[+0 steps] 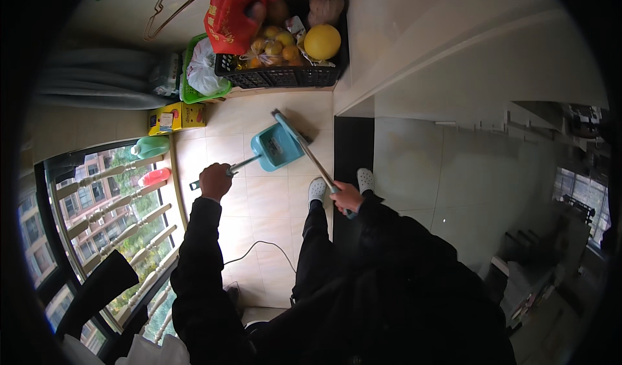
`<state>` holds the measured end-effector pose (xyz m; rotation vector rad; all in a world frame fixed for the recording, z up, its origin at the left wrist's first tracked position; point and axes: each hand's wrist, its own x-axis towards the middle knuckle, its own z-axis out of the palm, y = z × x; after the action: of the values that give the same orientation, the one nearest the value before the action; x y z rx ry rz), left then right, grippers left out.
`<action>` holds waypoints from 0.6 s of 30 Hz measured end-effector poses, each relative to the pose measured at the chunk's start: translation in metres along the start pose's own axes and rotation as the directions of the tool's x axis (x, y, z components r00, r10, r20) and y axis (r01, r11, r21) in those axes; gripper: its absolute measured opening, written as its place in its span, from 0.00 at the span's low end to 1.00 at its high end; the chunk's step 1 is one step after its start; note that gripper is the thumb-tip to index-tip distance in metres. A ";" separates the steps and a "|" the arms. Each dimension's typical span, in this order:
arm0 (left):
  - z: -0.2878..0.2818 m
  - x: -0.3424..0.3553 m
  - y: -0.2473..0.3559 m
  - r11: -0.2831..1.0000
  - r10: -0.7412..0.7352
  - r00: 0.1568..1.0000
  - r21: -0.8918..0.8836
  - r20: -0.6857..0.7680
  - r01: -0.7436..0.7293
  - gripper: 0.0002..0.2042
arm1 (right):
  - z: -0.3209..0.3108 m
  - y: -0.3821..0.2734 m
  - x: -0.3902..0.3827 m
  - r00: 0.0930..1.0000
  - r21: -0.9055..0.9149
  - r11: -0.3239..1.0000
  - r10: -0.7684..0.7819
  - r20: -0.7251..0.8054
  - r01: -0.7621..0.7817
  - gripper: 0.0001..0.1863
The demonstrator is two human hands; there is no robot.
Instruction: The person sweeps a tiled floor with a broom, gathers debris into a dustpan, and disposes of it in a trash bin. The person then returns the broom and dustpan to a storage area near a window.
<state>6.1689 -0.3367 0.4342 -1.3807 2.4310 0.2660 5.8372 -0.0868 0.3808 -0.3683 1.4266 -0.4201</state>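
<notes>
My left hand (216, 181) grips the metal handle of a teal dustpan (272, 146), which sits low over the tiled floor (233, 209) ahead of me, its pan toward the upper middle. In my right hand (346, 198) is a long broom (310, 152); its narrow head reaches across the dustpan's far right edge, close to the floor. The broom's bristles are mostly hidden. Both sets of fingers are closed around the handles. My feet in white perforated clogs (316, 189) show below, beside a dark threshold strip (354, 144).
A black crate (278, 76) of fruit with a red bag (233, 15), a green basket (193, 89), a yellow box (176, 118) and two bottles (150, 146) line the far and left sides. A railed window (113, 200) stands left. A thin cable (259, 242) lies on the floor.
</notes>
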 end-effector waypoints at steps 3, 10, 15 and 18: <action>-0.005 0.006 -0.010 0.999 0.029 0.999 -0.045 0.021 -0.028 0.08 | -0.015 -0.006 -0.063 1.000 -0.002 1.000 0.017 -0.007 -0.017 0.34; -0.003 0.021 0.002 0.991 0.134 0.988 -0.037 0.078 -0.132 0.06 | 0.006 0.016 -0.013 0.959 -0.360 0.932 -0.066 -0.275 -0.039 0.25; -0.008 0.023 0.004 0.980 0.199 0.976 0.007 0.094 -0.200 0.06 | -0.004 0.029 -0.040 0.995 0.230 0.969 0.095 -0.006 -0.091 0.36; -0.017 0.018 -0.003 0.972 0.221 0.966 0.055 0.137 -0.230 0.06 | -0.018 0.041 -0.081 0.991 0.199 0.973 0.124 -0.047 -0.112 0.39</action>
<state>6.1593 -0.3580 0.4436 -1.0238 2.4625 0.3115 5.8139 -0.0114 0.4287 -0.1112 1.4421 -0.4735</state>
